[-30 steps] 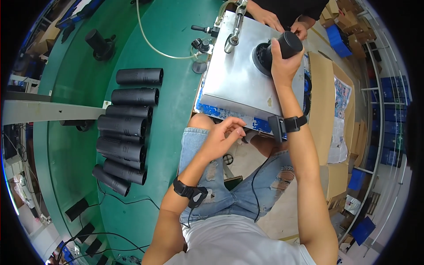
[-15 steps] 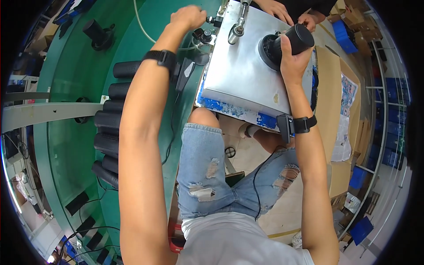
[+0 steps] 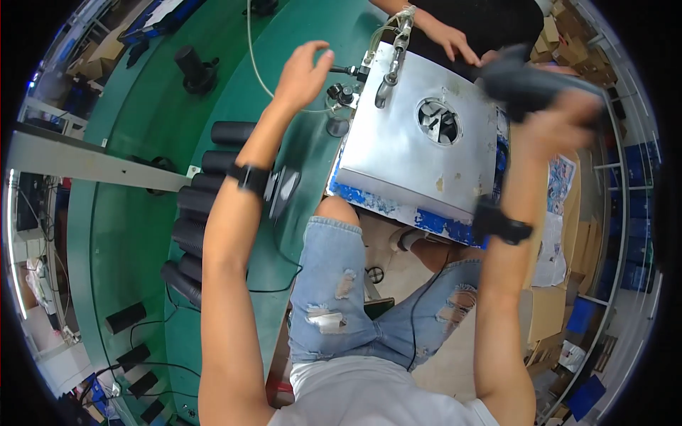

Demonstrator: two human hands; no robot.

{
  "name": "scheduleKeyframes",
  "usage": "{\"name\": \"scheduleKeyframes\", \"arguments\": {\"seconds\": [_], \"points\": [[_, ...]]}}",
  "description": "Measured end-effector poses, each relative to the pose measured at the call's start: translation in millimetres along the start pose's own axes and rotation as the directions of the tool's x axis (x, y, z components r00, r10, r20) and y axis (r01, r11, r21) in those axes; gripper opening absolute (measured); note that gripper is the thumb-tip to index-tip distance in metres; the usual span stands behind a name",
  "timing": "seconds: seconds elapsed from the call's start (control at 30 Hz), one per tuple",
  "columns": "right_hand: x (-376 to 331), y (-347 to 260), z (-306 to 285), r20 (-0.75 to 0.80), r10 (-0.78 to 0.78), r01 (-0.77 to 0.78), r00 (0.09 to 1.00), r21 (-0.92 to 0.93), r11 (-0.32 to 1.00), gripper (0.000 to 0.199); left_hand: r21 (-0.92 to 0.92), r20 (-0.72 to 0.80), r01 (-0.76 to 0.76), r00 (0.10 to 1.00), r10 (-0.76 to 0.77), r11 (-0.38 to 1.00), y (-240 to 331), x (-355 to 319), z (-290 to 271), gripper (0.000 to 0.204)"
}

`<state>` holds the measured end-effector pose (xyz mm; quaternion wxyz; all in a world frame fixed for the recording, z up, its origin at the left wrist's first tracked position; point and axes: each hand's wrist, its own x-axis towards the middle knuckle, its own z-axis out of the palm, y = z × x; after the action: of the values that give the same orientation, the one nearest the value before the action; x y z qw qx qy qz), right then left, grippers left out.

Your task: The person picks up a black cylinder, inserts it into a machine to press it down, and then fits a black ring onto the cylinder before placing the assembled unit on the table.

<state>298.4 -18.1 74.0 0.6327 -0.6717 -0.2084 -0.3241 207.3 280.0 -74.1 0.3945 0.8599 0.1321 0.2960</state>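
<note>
A silver metal box [image 3: 394,156] stands in front of me, with a round opening [image 3: 439,122] in its top that shows dark jaw-like segments inside. My right hand [image 3: 558,131], smeared by motion, grips a black flanged cylinder [image 3: 522,85] to the right of the box, clear of the opening. Beside the box's far left corner, my left hand [image 3: 302,74] holds nothing, its fingers loosely extended. Close to its fingertips is a small black lever [image 3: 344,69] on the pneumatic fitting. A metal rod linkage [image 3: 392,67] rises from the box top.
Black ribbed tubes [image 3: 193,224] lie in a row on the green bench [image 3: 284,213] to my left. Another black flanged cylinder [image 3: 195,69] stands farther back. A co-worker's hand [image 3: 451,39] is just beyond the box. Cardboard [image 3: 547,298] is at the right.
My right hand has lifted the black flanged cylinder off the round opening and carried it right. My left hand has come off the lever and opened. The view has shifted slightly.
</note>
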Motion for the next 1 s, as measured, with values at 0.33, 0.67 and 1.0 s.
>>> {"name": "scheduleKeyframes", "arguments": {"seconds": [0.33,0.67,1.0], "points": [[-83,-133,-23,0.535,-0.178,-0.126,0.826,0.483,0.867,0.074,-0.917,0.1,-0.003,0.966,0.238,0.399,191,-159,-36,0.077],[-123,-146,-57,0.485,0.066,-0.379,0.872,0.583,0.719,0.085,-0.901,0.104,0.02,0.98,0.172,0.433,228,-219,-51,0.093],[-125,-159,-75,0.436,0.009,-0.327,0.9,0.661,0.676,0.086,-0.684,-0.19,-0.384,0.915,0.356,0.621,232,-234,-53,0.087]]}}
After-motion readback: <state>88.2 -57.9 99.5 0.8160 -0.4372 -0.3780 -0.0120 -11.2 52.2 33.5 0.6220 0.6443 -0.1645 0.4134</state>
